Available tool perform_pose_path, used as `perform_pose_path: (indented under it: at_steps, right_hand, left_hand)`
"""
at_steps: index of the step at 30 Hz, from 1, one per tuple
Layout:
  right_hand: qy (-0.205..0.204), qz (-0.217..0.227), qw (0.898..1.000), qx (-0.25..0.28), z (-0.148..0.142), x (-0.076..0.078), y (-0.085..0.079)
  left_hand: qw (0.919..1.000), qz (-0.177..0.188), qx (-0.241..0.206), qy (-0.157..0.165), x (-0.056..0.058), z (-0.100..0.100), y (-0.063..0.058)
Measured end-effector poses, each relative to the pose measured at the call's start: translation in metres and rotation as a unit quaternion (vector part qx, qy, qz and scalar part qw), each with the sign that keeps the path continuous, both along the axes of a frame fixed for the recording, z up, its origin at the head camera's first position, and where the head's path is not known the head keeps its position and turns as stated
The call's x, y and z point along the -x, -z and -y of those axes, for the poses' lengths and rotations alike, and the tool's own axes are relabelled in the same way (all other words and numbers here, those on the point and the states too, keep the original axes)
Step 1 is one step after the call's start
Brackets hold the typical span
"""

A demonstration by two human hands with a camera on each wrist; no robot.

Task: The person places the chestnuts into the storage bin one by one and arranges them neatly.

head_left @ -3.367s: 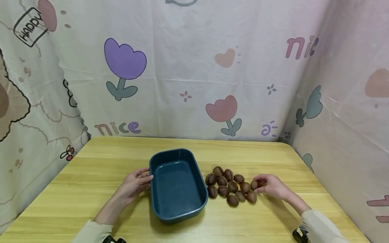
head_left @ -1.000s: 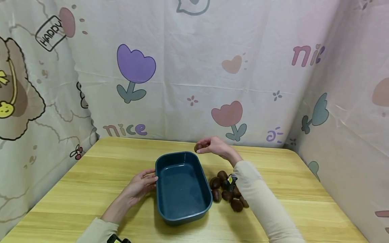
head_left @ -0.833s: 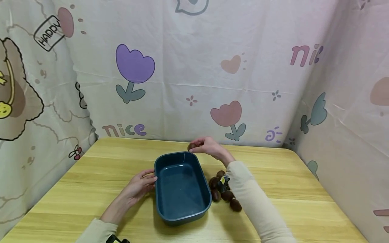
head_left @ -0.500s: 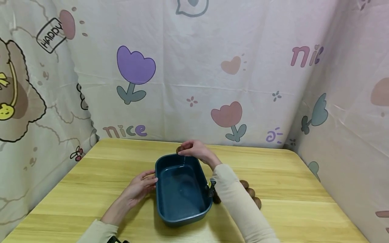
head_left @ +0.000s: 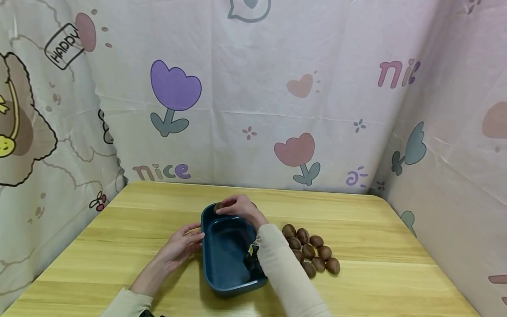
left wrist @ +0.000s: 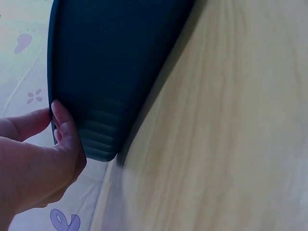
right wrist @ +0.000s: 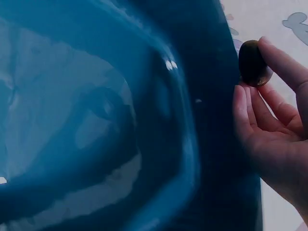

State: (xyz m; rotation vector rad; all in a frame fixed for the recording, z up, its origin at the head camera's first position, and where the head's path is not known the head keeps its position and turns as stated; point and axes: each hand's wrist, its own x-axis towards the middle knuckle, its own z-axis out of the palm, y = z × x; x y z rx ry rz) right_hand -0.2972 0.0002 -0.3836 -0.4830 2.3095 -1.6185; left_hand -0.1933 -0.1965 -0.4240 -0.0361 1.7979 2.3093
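A deep, dark blue rectangular tub (head_left: pixel 223 248) stands on the table, its inner floor bare where visible. My left hand (head_left: pixel 180 248) grips its left wall; in the left wrist view the thumb lies at the rim and the fingers (left wrist: pixel 67 127) press the outer side. Between thumb and fingertips my right hand (head_left: pixel 239 209) pinches one brown chestnut (right wrist: pixel 254 62) at the tub's far left corner, level with the rim. The right forearm crosses over the tub's right side and hides part of it. A group of several chestnuts (head_left: pixel 308 252) lies to the right of the tub.
The wooden table (head_left: pixel 376 246) reaches back to a hanging printed cloth (head_left: pixel 237 88), which also runs along both sides. Close to the tub's right wall, my right sleeve (head_left: pixel 291 273) partly covers the nearest chestnuts.
My right hand took a chestnut from the right end of the group, carried it left behind the tub, then lowered it to the far left corner. My left hand kept its hold.
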Motion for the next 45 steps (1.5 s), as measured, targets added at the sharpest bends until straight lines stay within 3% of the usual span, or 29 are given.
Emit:
perform_pose_path:
  at_steps: [8,11,17,26,45]
  right_hand:
    - [0.074,0.039,0.996,0.004,0.017,-0.011,0.027]
    - [0.085,0.033,0.996,-0.006,0.022,-0.014,0.035]
    - [0.087,-0.012,0.995,-0.052,0.027,-0.014,0.04]
    - [0.085,-0.031,0.993,-0.076,0.032,-0.016,0.042]
    - [0.079,-0.032,0.994,-0.069,0.033,-0.018,0.043]
  left_hand:
    - [1.0,-0.008,-0.001,0.004,0.0,0.0,-0.001]
    - [1.0,-0.005,0.0,0.007,0.0,-0.001,-0.001]
    - [1.0,-0.001,0.003,0.008,0.002,-0.002,-0.002]
    - [1.0,-0.001,0.003,0.007,0.001,-0.001,-0.002]
    - [1.0,-0.001,0.006,-0.001,0.0,-0.001,0.002]
